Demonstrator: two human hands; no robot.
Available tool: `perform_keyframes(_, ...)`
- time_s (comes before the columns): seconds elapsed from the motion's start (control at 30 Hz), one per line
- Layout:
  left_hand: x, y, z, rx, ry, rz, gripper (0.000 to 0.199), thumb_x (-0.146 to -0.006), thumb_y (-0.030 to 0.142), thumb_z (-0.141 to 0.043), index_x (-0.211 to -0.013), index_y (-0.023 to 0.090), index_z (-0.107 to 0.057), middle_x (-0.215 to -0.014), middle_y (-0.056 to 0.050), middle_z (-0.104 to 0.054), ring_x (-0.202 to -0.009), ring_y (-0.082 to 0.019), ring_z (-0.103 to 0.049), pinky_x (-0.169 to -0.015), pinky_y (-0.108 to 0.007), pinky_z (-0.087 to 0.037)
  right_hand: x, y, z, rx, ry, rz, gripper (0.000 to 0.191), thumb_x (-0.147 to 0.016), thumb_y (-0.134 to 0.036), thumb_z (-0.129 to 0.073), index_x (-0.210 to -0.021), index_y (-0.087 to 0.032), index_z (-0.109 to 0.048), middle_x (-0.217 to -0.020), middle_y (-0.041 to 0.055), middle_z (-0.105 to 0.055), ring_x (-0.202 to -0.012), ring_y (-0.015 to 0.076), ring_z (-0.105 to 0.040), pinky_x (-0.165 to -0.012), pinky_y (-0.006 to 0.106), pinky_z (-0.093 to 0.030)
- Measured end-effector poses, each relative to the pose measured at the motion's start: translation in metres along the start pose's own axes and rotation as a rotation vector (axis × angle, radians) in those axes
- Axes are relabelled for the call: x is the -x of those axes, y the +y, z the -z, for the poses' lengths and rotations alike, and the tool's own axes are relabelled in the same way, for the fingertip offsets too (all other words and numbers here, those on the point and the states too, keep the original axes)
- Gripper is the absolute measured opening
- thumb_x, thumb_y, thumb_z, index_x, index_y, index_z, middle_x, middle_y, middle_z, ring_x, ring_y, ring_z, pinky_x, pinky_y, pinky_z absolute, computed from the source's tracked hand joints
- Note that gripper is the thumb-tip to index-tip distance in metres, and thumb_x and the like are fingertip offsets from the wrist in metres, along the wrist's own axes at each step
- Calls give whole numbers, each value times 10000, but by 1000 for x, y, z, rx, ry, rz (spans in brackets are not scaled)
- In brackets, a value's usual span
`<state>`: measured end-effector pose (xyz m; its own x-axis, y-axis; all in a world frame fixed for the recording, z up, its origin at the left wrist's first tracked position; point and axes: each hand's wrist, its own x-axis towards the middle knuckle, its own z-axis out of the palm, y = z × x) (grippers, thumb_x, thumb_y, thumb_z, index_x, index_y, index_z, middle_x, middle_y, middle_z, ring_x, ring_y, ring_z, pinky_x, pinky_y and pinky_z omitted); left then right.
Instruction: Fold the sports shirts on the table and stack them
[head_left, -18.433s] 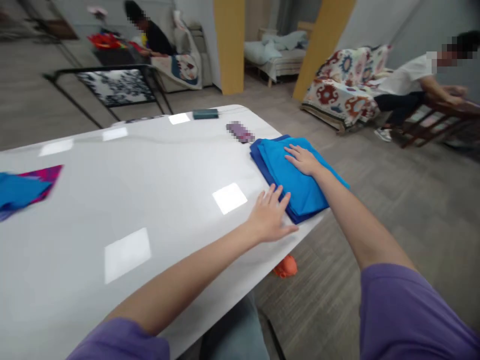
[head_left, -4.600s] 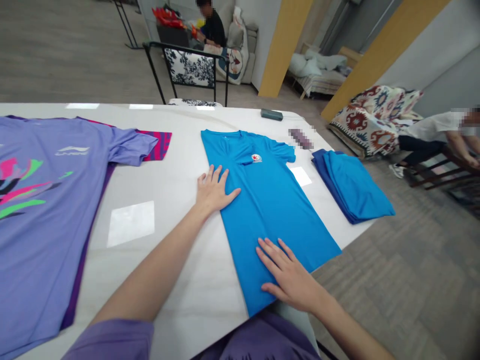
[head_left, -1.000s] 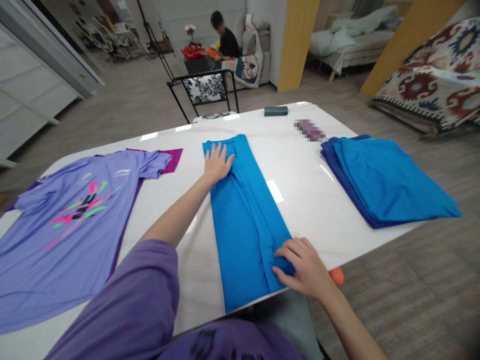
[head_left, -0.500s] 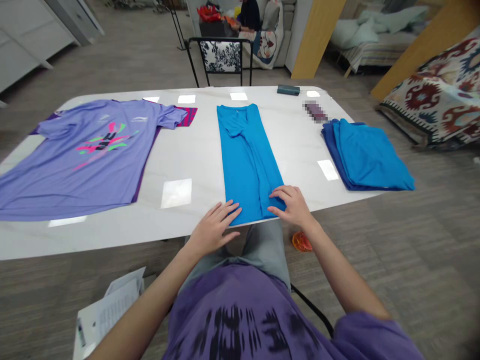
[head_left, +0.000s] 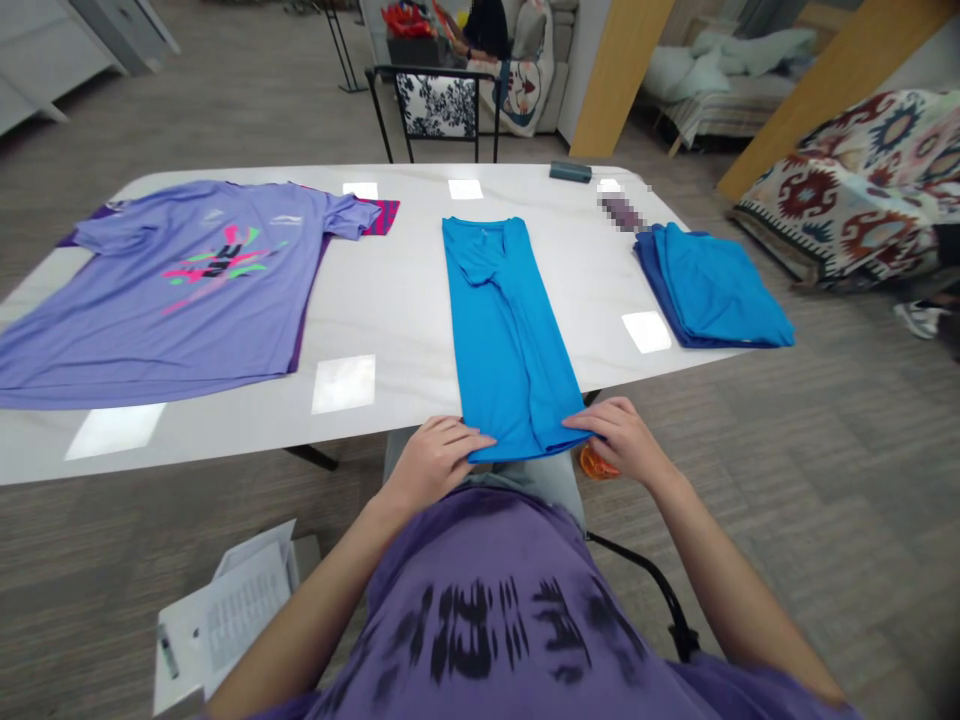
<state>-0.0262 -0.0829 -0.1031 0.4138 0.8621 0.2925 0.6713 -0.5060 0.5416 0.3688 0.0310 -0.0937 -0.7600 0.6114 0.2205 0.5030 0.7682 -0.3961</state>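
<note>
A blue shirt [head_left: 499, 340], folded into a long narrow strip, lies on the white table [head_left: 405, 290], its near end hanging past the front edge. My left hand [head_left: 439, 457] pinches the near left corner between thumb and fingers. At the near right corner, my right hand [head_left: 621, 436] grips the hem the same way. To the left a lavender shirt [head_left: 247, 300] with a pink and green print lies spread flat, with darker purple and magenta cloth showing beneath it.
Folded blue and navy clothes [head_left: 720, 290] are stacked at the table's right. A dark case [head_left: 571, 172] and a blurred-out item [head_left: 622, 212] lie near the far right corner. A chair [head_left: 436, 105] stands beyond the table; a person sits farther back. Papers [head_left: 244, 610] lie low at left.
Both hands have closed on the near corners of the blue shirt. Its near end has come toward me, over the table's edge.
</note>
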Motion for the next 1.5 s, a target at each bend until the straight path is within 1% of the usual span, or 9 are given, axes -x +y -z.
perform_keyframes(0.17, 21, 51, 58, 332, -55, -4, 442, -1023, 277, -676, -1413, 455, -786, -1093, -22, -861, -949, -281, -824, -863, -463, -672, 15, -60, 51, -330, -129, -24, 431, -1084, -166, -619, -1449, -364, -735, -1189, 38, -840, -1060, 250, -784, -946, 456, -625)
perform_keyframes(0.3, -13, 59, 111, 367, -12, -1, 464, -988, 282, -761, -1371, 543, -779, -1006, 36, -855, -846, -255, -813, -746, -417, -672, -22, -69, 88, -410, -96, -11, 390, -1107, -192, -614, -1425, -387, -729, -1187, 50, -821, -1054, 249, -778, -900, 424, -649)
perform_keyframes(0.43, -99, 4, 151, 218, 202, 120, 97, -1027, 368, -778, -1069, 347, -864, -888, -1, -809, -762, -220, -755, -708, -342, -616, -120, -22, 111, -328, 127, -76, 252, -1130, -341, -657, -1359, -352, -760, -1150, 46, -806, -981, 231, -772, -850, 377, -637)
perform_keyframes(0.53, -182, -80, 164, 220, 329, 232, 323, -1065, 503, -719, -962, 215, -824, -842, -29, -747, -774, -219, -725, -742, -329, -611, -221, 44, 110, -286, 245, -133, 321, -1127, -501, -640, -1279, -252, -774, -1079, 49, -784, -969, 249, -750, -892, 411, -633)
perform_keyframes(0.73, -291, -222, 117, -73, 384, 449, 576, -1056, 549, -692, -1452, 131, -717, -1416, -191, -716, -1364, -375, -678, -1251, -554, -509, -361, 152, 41, -32, 235, -362, 640, -1090, -537, -605, -1578, -123, -601, -1537, 224, -662, -1372, 420, -652, -1219, 649, -512)
perform_keyframes(0.97, -273, -227, 26, -266, 33, 393, 784, -1113, 685, -492, -1786, 285, -449, -1887, -75, -306, -1784, -385, -144, -1458, -620, -93, -340, 149, -45, 131, -8, -314, 748, -1155, -654, -422, -1772, -230, -438, -1887, 115, -303, -1760, 387, -234, -1444, 661, -132)
perform_keyframes(1.1, -275, -236, 28, -213, 15, 426, 783, -1099, 723, -483, -1754, 295, -493, -1868, -86, -338, -1764, -398, -190, -1448, -629, -118, -336, 157, -50, 136, 10, -323, 802, -1135, -700, -430, -1781, -226, -401, -1888, 125, -289, -1755, 386, -222, -1445, 656, -86)
perform_keyframes(1.23, -285, -259, 51, -167, 305, 742, 848, -1025, 782, -572, -1645, 204, -550, -1725, -232, -444, -1616, -452, -411, -1344, -651, -349, -337, 172, -37, 147, 246, -652, 889, -1036, -784, -543, -1585, -86, -537, -1700, 314, -437, -1567, 516, -399, -1302, 744, -302)
perform_keyframes(1.5, -302, -266, 68, -61, 269, 884, 516, -770, 579, -892, -1083, 230, -676, -1411, -231, -671, -1461, -504, -531, -1270, -719, -375, -355, 167, -17, -191, 163, -736, 270, -923, -457, -743, -985, -239, -595, -1253, 165, -688, -1287, 426, -599, -1199, 695, -426)
